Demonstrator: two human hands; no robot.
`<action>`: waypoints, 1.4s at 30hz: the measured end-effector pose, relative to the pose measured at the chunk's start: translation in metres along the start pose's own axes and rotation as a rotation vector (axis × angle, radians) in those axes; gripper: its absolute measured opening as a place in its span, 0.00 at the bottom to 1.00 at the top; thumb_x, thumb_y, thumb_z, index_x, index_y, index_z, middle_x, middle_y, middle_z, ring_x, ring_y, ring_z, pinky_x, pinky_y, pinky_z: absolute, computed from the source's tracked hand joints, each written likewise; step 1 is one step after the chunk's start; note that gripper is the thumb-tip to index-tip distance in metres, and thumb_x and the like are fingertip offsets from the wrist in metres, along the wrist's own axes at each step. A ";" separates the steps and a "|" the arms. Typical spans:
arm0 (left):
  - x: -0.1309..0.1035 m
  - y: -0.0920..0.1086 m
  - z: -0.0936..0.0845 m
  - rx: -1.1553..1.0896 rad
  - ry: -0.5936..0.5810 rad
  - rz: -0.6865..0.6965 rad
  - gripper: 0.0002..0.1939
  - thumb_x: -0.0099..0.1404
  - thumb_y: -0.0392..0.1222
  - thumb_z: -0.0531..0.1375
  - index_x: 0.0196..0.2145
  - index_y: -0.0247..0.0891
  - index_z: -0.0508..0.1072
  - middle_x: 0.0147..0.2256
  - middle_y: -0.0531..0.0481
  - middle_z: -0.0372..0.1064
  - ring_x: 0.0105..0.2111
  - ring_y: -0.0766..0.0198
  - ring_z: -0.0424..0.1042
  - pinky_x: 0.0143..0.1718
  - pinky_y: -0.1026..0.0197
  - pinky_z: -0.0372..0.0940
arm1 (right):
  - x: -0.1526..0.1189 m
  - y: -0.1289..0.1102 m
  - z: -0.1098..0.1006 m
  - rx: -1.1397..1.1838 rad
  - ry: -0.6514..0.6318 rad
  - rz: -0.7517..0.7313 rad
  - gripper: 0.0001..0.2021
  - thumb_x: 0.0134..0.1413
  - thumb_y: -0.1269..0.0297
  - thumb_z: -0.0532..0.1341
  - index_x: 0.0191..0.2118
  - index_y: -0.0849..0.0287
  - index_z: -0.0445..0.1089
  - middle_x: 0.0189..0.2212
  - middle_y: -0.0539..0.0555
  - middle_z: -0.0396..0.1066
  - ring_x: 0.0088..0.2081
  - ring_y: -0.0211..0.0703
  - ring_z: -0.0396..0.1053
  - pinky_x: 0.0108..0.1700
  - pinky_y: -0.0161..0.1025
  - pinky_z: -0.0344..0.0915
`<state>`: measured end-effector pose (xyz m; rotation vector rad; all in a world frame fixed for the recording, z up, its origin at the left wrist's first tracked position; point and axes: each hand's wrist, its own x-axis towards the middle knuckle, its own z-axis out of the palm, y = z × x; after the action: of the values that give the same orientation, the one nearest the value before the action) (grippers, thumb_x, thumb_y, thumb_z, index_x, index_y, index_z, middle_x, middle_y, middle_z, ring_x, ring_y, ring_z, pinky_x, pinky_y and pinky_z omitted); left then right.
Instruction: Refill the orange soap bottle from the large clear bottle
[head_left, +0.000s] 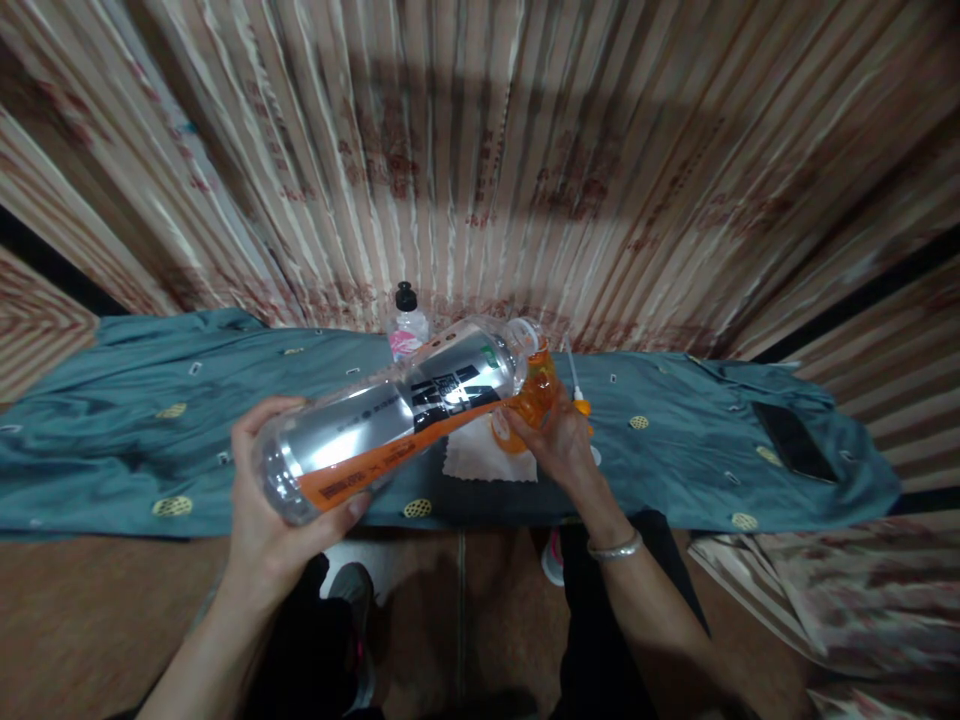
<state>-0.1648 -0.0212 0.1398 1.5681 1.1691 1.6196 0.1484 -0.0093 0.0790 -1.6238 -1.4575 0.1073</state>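
Observation:
A large clear plastic bottle (390, 415) with a silver and orange label lies tilted across the middle, its mouth toward the right. My left hand (274, 500) is wrapped round its bottom end. My right hand (559, 435) grips a small see-through orange bottle (536, 385). The large bottle's open mouth rests at the top of the orange bottle; whether liquid is flowing I cannot tell. Below the orange bottle lies a white cloth (484, 455). Just beyond my right hand is an orange nozzle (581, 405) with a thin white tube, partly hidden.
A clear bottle with a black cap (406, 325) stands at the back, behind the large bottle. A dark phone (795, 440) lies at the right on the green patterned cloth (660, 470) covering the narrow table. A striped curtain (480, 150) hangs close behind it.

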 end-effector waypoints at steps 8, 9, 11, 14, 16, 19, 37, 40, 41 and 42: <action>-0.006 -0.010 0.004 -0.201 -0.025 -0.146 0.45 0.36 0.46 0.81 0.54 0.47 0.74 0.47 0.55 0.75 0.44 0.61 0.74 0.44 0.66 0.68 | 0.000 0.003 0.000 -0.002 0.010 0.027 0.35 0.53 0.50 0.72 0.63 0.64 0.68 0.47 0.67 0.83 0.48 0.64 0.83 0.48 0.57 0.81; -0.007 -0.011 0.005 -0.225 -0.020 -0.155 0.45 0.36 0.45 0.81 0.53 0.47 0.74 0.46 0.55 0.75 0.44 0.61 0.74 0.44 0.66 0.68 | 0.000 0.003 0.000 -0.010 0.009 0.034 0.36 0.53 0.50 0.72 0.63 0.64 0.68 0.47 0.67 0.83 0.48 0.64 0.83 0.48 0.57 0.82; -0.007 -0.011 0.008 -0.279 -0.007 -0.196 0.44 0.36 0.44 0.81 0.53 0.47 0.75 0.45 0.55 0.76 0.44 0.61 0.75 0.44 0.66 0.69 | 0.000 0.003 0.000 -0.018 0.008 0.037 0.35 0.54 0.51 0.73 0.63 0.63 0.68 0.47 0.66 0.83 0.48 0.63 0.84 0.48 0.55 0.82; -0.008 -0.010 0.011 -0.344 0.007 -0.260 0.44 0.34 0.44 0.81 0.51 0.48 0.76 0.43 0.55 0.77 0.40 0.61 0.75 0.39 0.65 0.71 | 0.000 0.002 -0.001 -0.001 0.004 0.015 0.32 0.57 0.52 0.71 0.64 0.60 0.69 0.47 0.63 0.82 0.49 0.63 0.84 0.49 0.53 0.81; -0.009 -0.009 0.013 -0.363 0.014 -0.296 0.43 0.35 0.45 0.81 0.51 0.49 0.76 0.44 0.55 0.78 0.40 0.60 0.76 0.40 0.63 0.72 | 0.001 0.001 -0.001 0.008 0.004 0.005 0.31 0.58 0.52 0.71 0.63 0.58 0.69 0.46 0.62 0.82 0.48 0.64 0.84 0.48 0.53 0.81; -0.011 -0.008 0.016 -0.397 0.045 -0.376 0.43 0.37 0.45 0.81 0.53 0.50 0.77 0.47 0.54 0.79 0.45 0.57 0.77 0.47 0.61 0.73 | 0.002 0.000 -0.001 0.008 0.010 0.013 0.31 0.57 0.50 0.70 0.62 0.58 0.70 0.45 0.62 0.83 0.47 0.64 0.84 0.47 0.54 0.82; -0.001 -0.010 0.018 -0.497 0.012 -0.489 0.34 0.41 0.43 0.79 0.49 0.46 0.82 0.45 0.49 0.83 0.39 0.49 0.82 0.38 0.51 0.80 | 0.002 0.001 -0.002 -0.009 -0.026 0.026 0.32 0.56 0.49 0.71 0.62 0.57 0.69 0.50 0.65 0.83 0.50 0.64 0.83 0.50 0.57 0.81; 0.000 -0.012 0.018 -0.508 0.011 -0.487 0.34 0.41 0.42 0.79 0.49 0.47 0.82 0.44 0.50 0.83 0.38 0.51 0.82 0.38 0.52 0.80 | 0.001 0.001 -0.002 -0.024 -0.021 0.000 0.33 0.57 0.49 0.71 0.64 0.58 0.68 0.52 0.65 0.83 0.51 0.64 0.83 0.50 0.56 0.81; 0.000 -0.013 0.018 -0.510 0.008 -0.490 0.34 0.41 0.42 0.79 0.49 0.47 0.82 0.44 0.50 0.83 0.38 0.51 0.81 0.37 0.53 0.80 | 0.001 0.001 -0.002 -0.024 -0.020 -0.004 0.33 0.57 0.49 0.71 0.64 0.58 0.68 0.52 0.65 0.83 0.51 0.63 0.83 0.51 0.55 0.81; 0.000 -0.013 0.019 -0.510 0.006 -0.491 0.33 0.42 0.42 0.78 0.49 0.46 0.82 0.44 0.50 0.83 0.37 0.52 0.81 0.36 0.53 0.79 | 0.002 0.000 -0.002 -0.022 -0.019 -0.008 0.33 0.57 0.48 0.71 0.64 0.58 0.68 0.52 0.65 0.82 0.52 0.63 0.83 0.51 0.55 0.81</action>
<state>-0.1486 -0.0120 0.1271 0.8722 0.9461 1.4346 0.1505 -0.0092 0.0807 -1.6384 -1.4845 0.1023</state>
